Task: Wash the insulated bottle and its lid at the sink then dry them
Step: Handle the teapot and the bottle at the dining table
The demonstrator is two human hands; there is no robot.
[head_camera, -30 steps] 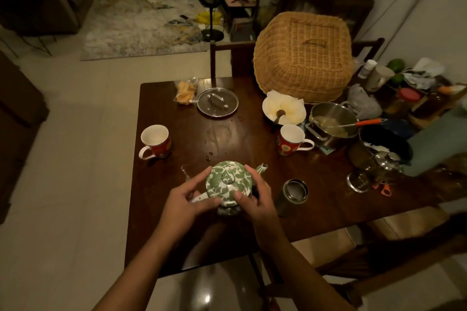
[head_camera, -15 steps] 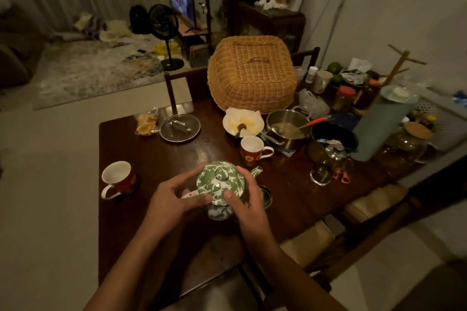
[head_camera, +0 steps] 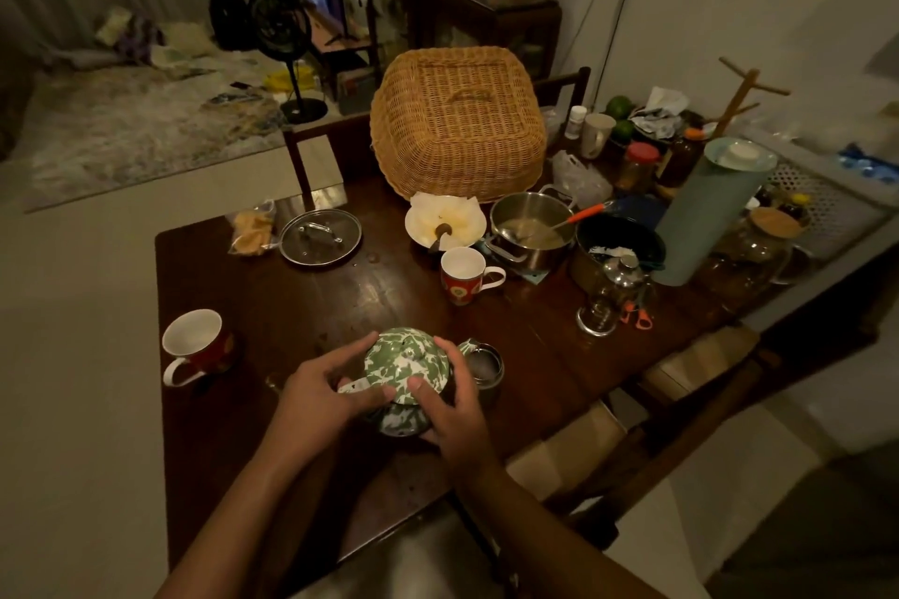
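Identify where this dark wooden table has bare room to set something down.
Bare tabletop lies between the glass pot lid, the left red mug, the middle red mug and the green enamel teapot. Another patch: the front left corner. The right end, round the steel saucepan and tall green flask, is crowded.

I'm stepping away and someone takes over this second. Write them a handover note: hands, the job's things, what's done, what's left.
Hands: the left hand has its fingers curled round the green teapot on the handle side; the right hand grips the other side, thumb on the lid.
Things: an open steel container, probably the bottle, stands untouched on the table just beyond the teapot. I cannot pick out its lid.
Done: nothing; no sink in view.
Left: release the teapot, take bottle and lid to the sink, wash, dry.
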